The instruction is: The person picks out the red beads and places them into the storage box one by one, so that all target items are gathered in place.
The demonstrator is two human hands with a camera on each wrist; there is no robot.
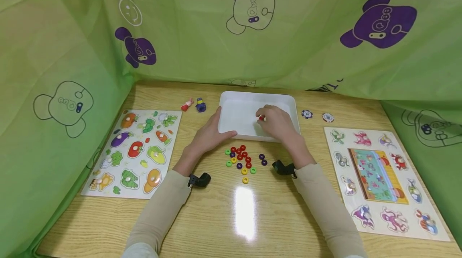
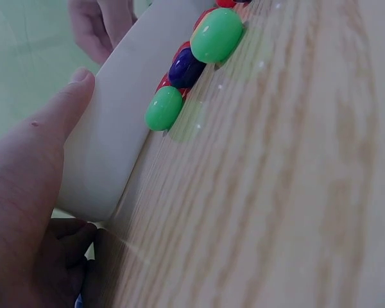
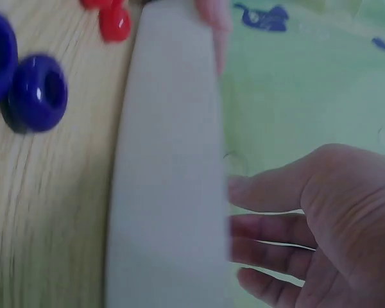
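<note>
A white rectangular tray (image 1: 238, 107) lies at the back middle of the wooden table. My left hand (image 1: 207, 134) holds its front left corner, the thumb along the front wall and the other fingers at the left side. Over the tray's right half, my right hand (image 1: 278, 124) pinches a small red ring (image 1: 261, 118); the tray's front wall partly hides these fingers in the right wrist view. In front of the tray lie several loose rings: red rings (image 1: 248, 159), purple rings (image 1: 261, 156), green rings (image 1: 253, 170) and yellow rings (image 1: 245, 180).
A vegetable puzzle board (image 1: 140, 157) lies on the left, a sea-animal puzzle board (image 1: 382, 181) on the right. Two small figures (image 1: 200, 105) stand left of the tray, two poker chips (image 1: 327, 117) right of it. Green cloth (image 1: 202, 57) walls the table's back and sides.
</note>
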